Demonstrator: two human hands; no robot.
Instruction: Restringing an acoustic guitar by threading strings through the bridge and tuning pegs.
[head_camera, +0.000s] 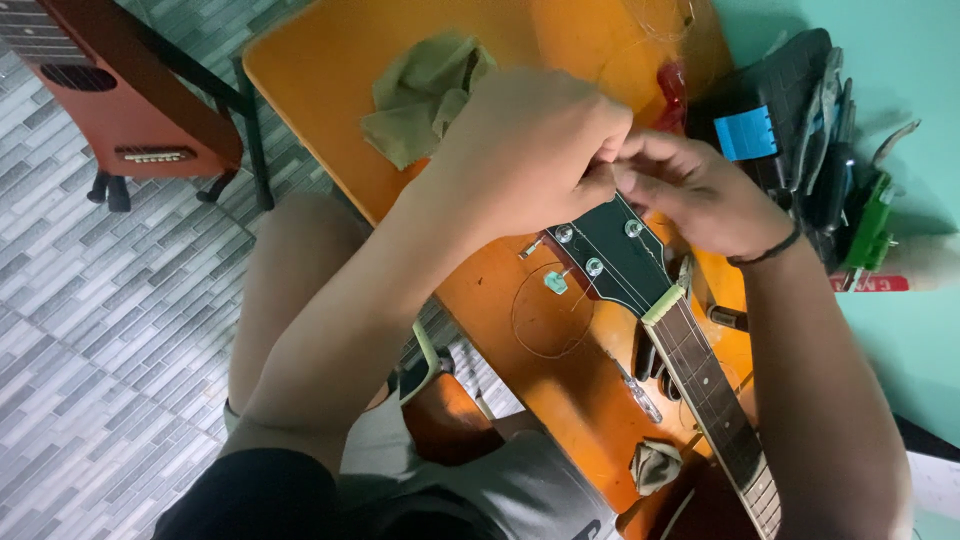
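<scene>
Both hands meet at top of dark guitar headstock (608, 250) lying on orange wooden tabletop (330, 70). Left hand (530, 140) has its grip pinched shut, likely on thin string, too fine to confirm. Right hand (690, 190) also curled closed there, contents unclear. Crumpled olive cloth (420, 95) just behind; coiled wire (548, 310) beside headstock.

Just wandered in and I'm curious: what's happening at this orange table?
A person has both hands at the top of a guitar's dark headstock, which lies on the orange wooden table. The left hand and right hand meet there, fingers pinched together at a tuning peg. A thin loose wire string curls on the table beside it. A crumpled olive-green cloth lies farther back, and a rack of hand tools sits at the right.
</scene>
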